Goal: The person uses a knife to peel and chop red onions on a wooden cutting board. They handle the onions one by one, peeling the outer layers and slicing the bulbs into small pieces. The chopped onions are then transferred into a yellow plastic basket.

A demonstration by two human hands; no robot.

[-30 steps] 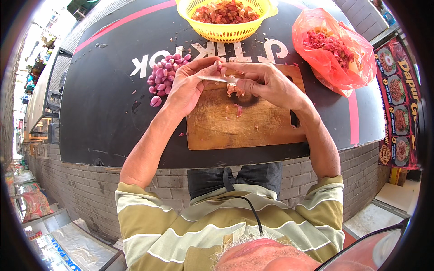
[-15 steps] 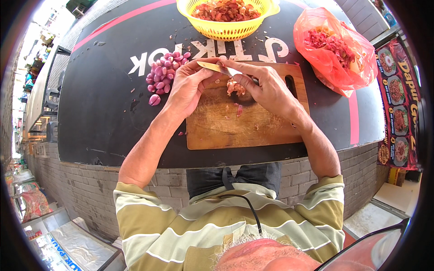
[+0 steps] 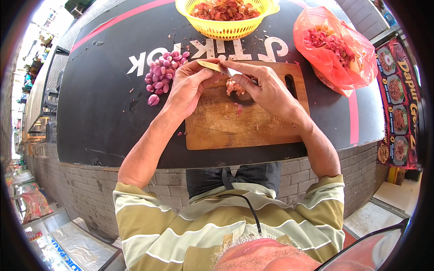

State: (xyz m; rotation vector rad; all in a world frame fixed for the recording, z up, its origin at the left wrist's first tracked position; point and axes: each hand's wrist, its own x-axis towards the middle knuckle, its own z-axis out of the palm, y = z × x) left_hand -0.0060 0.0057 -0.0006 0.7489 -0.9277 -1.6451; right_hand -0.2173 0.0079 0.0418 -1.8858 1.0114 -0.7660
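My right hand (image 3: 269, 89) grips a small knife (image 3: 211, 66) above the far part of a wooden cutting board (image 3: 244, 131). The pale blade points left, toward my left hand (image 3: 186, 86), whose fingers are pinched together at the knife. What those fingers hold is mostly hidden. Below the hands, a small heap of peel scraps (image 3: 235, 86) lies on the board, with a loose pink scrap (image 3: 238, 109) nearer to me. Just left of my left hand sits a pile of purple-pink shallots (image 3: 162, 74), with one larger shallot (image 3: 153, 100) at its near edge.
A yellow colander (image 3: 226, 29) full of reddish-brown pieces stands at the far side of the black table (image 3: 104, 113). At the right, an open red plastic bag (image 3: 316, 67) holds pinkish peels. A banner with food pictures (image 3: 398, 104) hangs beyond the table's right edge.
My hands and the knife keep almost the same place, with only a slight shift of the fingers at the blade. The pile, colander and bag stay put.
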